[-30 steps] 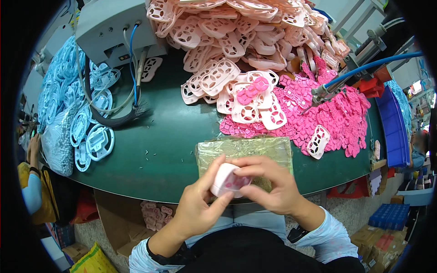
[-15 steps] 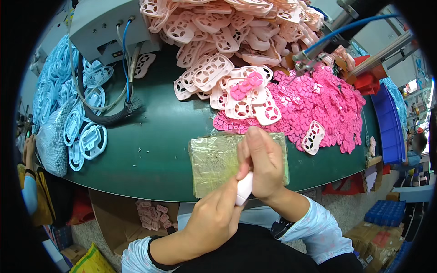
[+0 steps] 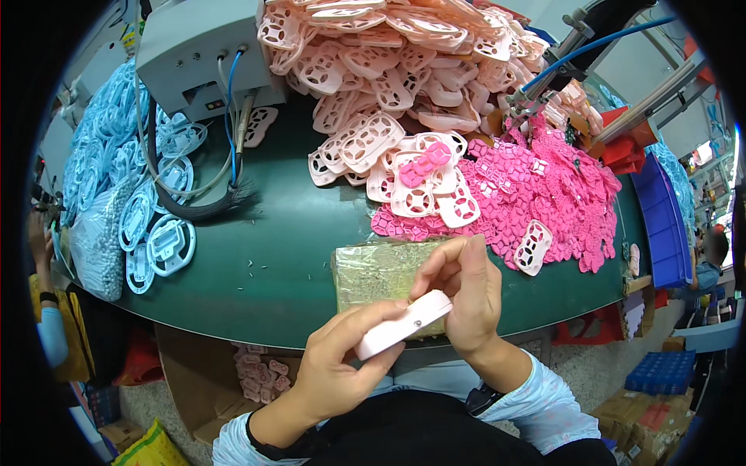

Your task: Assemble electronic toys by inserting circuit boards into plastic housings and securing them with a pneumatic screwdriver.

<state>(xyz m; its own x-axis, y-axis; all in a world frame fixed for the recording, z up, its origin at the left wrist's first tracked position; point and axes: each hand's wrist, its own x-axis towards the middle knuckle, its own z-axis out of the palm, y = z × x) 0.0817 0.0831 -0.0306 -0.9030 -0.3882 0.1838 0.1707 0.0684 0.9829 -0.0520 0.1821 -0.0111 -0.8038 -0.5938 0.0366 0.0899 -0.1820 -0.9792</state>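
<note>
Pinched between the thumb and fingers of my left hand [image 3: 346, 357] is a pale pink plastic casing [image 3: 404, 325], long and rounded. It is tilted, its narrow side with a small dark hole facing up. Against its upper right end is my right hand [image 3: 468, 299], fingers curled in and thumb pointing up; whatever they may hold is hidden. Beneath both hands a block wrapped in clear yellowish tape [image 3: 373, 273] lies on the green table [image 3: 272, 287]. Beyond it lie pale pink casing parts with cut-out openings [image 3: 416, 182] and a heap of bright pink flower-patterned pieces [image 3: 556, 194].
Light blue plastic parts [image 3: 167, 241] and a clear bag of small pieces [image 3: 97, 252] lie at left. A grey machine box [image 3: 198, 66] with cables stands behind. At right are a metal tool arm [image 3: 544, 85] and a blue bin [image 3: 660, 225]. Another person's arm shows far left.
The pink casing has swung from nearly upright to a flatter tilt, showing its long side. My right hand has shifted right and slightly down. The view has moved slightly.
</note>
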